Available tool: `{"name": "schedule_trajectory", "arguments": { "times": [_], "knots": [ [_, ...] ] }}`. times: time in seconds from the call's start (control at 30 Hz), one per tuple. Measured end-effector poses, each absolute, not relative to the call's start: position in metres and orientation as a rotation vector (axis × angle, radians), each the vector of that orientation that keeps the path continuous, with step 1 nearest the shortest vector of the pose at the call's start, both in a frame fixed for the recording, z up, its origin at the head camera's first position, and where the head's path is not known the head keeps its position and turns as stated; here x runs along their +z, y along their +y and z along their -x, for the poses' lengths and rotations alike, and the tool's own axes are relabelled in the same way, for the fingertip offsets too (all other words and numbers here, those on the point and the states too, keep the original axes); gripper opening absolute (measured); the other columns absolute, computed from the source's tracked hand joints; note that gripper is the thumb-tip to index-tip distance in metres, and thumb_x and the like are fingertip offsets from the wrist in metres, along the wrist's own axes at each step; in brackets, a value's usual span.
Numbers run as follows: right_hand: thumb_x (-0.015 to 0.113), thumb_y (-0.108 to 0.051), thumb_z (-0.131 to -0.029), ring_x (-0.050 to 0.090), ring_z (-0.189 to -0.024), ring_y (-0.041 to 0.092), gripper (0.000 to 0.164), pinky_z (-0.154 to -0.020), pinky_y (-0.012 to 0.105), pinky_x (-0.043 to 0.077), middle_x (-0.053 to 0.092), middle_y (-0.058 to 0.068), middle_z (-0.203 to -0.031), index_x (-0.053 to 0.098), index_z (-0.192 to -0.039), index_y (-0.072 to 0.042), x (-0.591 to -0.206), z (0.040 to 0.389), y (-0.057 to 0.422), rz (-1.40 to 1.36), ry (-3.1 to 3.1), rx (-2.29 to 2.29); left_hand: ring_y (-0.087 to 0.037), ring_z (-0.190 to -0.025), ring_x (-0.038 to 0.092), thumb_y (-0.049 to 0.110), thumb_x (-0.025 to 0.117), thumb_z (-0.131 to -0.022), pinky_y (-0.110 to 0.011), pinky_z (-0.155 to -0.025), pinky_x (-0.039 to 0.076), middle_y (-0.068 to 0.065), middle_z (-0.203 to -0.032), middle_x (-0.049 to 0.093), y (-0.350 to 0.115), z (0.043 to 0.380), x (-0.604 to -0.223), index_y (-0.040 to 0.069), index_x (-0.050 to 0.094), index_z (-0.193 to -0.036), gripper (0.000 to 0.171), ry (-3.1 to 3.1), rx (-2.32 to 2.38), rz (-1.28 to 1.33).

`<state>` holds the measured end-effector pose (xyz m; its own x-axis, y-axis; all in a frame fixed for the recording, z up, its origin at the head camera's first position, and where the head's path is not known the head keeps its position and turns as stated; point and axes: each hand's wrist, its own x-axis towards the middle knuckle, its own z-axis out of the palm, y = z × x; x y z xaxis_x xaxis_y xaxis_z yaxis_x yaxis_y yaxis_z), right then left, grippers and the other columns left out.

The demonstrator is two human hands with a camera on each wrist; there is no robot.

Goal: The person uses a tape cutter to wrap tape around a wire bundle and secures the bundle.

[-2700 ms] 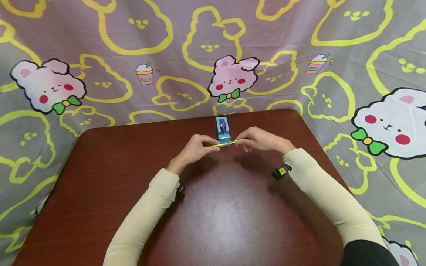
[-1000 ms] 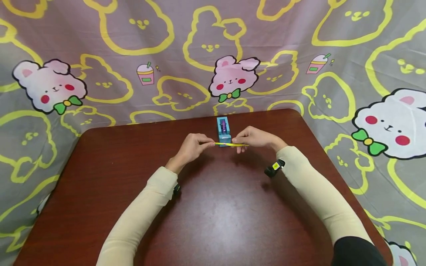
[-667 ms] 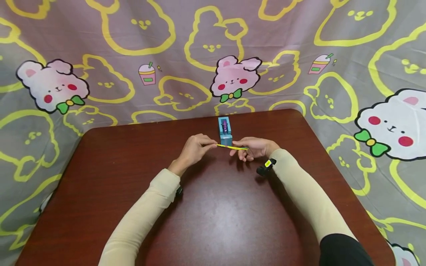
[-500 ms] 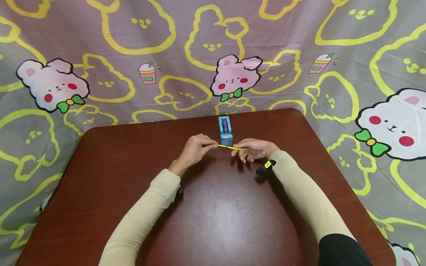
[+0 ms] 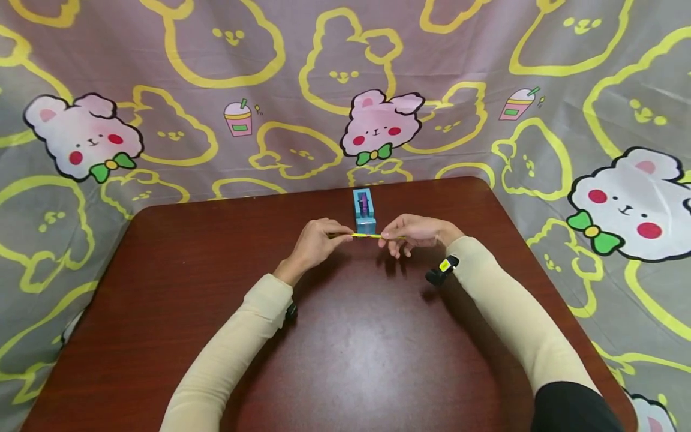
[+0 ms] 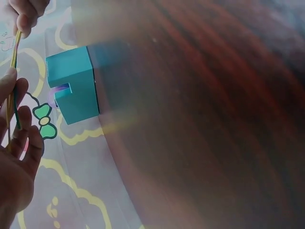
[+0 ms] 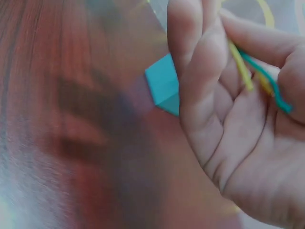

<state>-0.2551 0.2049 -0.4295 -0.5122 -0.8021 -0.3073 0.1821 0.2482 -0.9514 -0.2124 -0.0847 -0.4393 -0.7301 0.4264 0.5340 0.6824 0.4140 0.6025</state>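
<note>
Stretched between the two hands in the head view is a bundle of thin yellow and green strands [image 5: 368, 236]. My left hand [image 5: 318, 237] pinches one end between thumb and fingertips. The right hand [image 5: 417, 230] pinches the bundle farther right, its lower fingers spread loosely underneath. In the right wrist view, loose ends of a yellow strand [image 7: 242, 67] and a green strand [image 7: 264, 75] lie over the palm. The left wrist view shows strands [image 6: 15, 57] running from the left hand [image 6: 19, 148] up to the right hand [image 6: 29, 14]. Just behind them stands a blue tape dispenser [image 5: 366, 226].
The dispenser carries a purple roll [image 5: 364, 204] and stands near the back of the dark wooden table [image 5: 216, 270]. A curtain [image 5: 302, 54] with cartoon bunnies hangs right behind the table and along its sides. Each wrist wears a small black camera [image 5: 442, 270].
The right hand slid rightward along the bundle, dipped with its palm turned up, then rose slightly to pinch it. The strands went from slanting down to nearly level. The left hand hardly moved lately.
</note>
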Motion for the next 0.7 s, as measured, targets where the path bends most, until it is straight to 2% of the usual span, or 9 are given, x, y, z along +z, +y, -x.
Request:
{"name": "schedule_trajectory", "arguments": {
  "times": [0.1, 0.17, 0.23, 0.33, 0.43, 0.53, 0.6, 0.7],
  "knots": [
    [0.053, -0.017, -0.106, 0.063, -0.069, 0.024, 0.04, -0.056, 0.031, 0.052, 0.069, 0.015, -0.076, 0.058, -0.117, 0.021, -0.416, 0.254, 0.204, 0.651, 1.769, -1.329, -0.017, -0.078, 0.066, 0.004, 0.084, -0.081, -0.043, -0.071, 0.055, -0.003, -0.083, 0.074, -0.083, 0.214, -0.439, 0.006, 0.082, -0.091, 0.01, -2.388, -1.3, 0.936],
    [0.054, -0.017, -0.106, 0.061, -0.068, 0.025, 0.036, -0.058, 0.033, 0.053, 0.068, 0.016, -0.075, 0.063, -0.114, 0.017, -0.407, 0.251, 0.203, 0.716, 1.883, -1.259, -0.015, -0.077, 0.066, 0.004, 0.085, -0.08, -0.041, -0.07, 0.055, -0.002, -0.084, 0.074, -0.082, 0.215, -0.438, 0.006, 0.081, -0.091, 0.011, -2.426, -1.366, 0.896],
    [0.054, -0.017, -0.106, 0.061, -0.069, 0.031, 0.031, -0.061, 0.037, 0.055, 0.067, 0.016, -0.074, 0.068, -0.11, 0.01, -0.399, 0.248, 0.201, 0.785, 2.006, -1.186, -0.017, -0.076, 0.065, 0.008, 0.084, -0.083, -0.038, -0.068, 0.054, -0.001, -0.085, 0.075, -0.081, 0.216, -0.437, 0.008, 0.081, -0.092, 0.009, -2.479, -1.428, 0.835],
    [0.056, -0.017, -0.105, 0.062, -0.071, 0.037, 0.022, -0.066, 0.042, 0.056, 0.066, 0.015, -0.072, 0.074, -0.105, -0.002, -0.391, 0.242, 0.199, 0.882, 2.186, -1.094, -0.027, -0.077, 0.067, 0.017, 0.079, -0.09, -0.034, -0.065, 0.051, -0.009, -0.085, 0.075, -0.08, 0.219, -0.435, 0.007, 0.081, -0.092, 0.01, -2.554, -1.554, 0.734],
    [0.059, -0.014, -0.103, 0.062, -0.071, 0.037, 0.017, -0.067, 0.04, 0.054, 0.065, 0.01, -0.069, 0.075, -0.104, -0.009, -0.389, 0.236, 0.196, 0.964, 2.331, -1.022, -0.039, -0.076, 0.066, 0.028, 0.07, -0.097, -0.038, -0.064, 0.051, -0.02, -0.085, 0.074, -0.08, 0.227, -0.432, 0.002, 0.08, -0.092, 0.028, -2.623, -1.704, 0.64],
    [0.06, -0.013, -0.102, 0.062, -0.068, 0.028, 0.016, -0.065, 0.034, 0.051, 0.065, 0.005, -0.068, 0.075, -0.107, -0.01, -0.39, 0.231, 0.194, 1.041, 2.477, -0.927, -0.034, -0.068, 0.063, 0.037, 0.061, -0.102, -0.04, -0.063, 0.051, -0.026, -0.085, 0.071, -0.08, 0.235, -0.431, -0.005, 0.077, -0.094, 0.045, -2.74, -1.882, 0.553],
    [0.062, -0.011, -0.101, 0.061, -0.066, 0.023, 0.016, -0.065, 0.033, 0.05, 0.066, 0.004, -0.07, 0.075, -0.11, -0.008, -0.392, 0.228, 0.194, 1.102, 2.57, -0.849, -0.025, -0.062, 0.058, 0.04, 0.057, -0.103, -0.038, -0.062, 0.05, -0.024, -0.084, 0.07, -0.081, 0.241, -0.431, -0.007, 0.076, -0.098, 0.051, -2.844, -1.993, 0.51],
    [0.065, -0.011, -0.099, 0.063, -0.069, 0.018, 0.018, -0.068, 0.033, 0.052, 0.072, 0.005, -0.082, 0.076, -0.113, -0.006, -0.396, 0.224, 0.194, 1.18, 2.685, -0.754, -0.016, -0.061, 0.054, 0.041, 0.054, -0.105, -0.034, -0.061, 0.047, -0.016, -0.081, 0.068, -0.084, 0.249, -0.432, -0.007, 0.074, -0.103, 0.052, -2.995, -2.118, 0.491]
  ]
}}
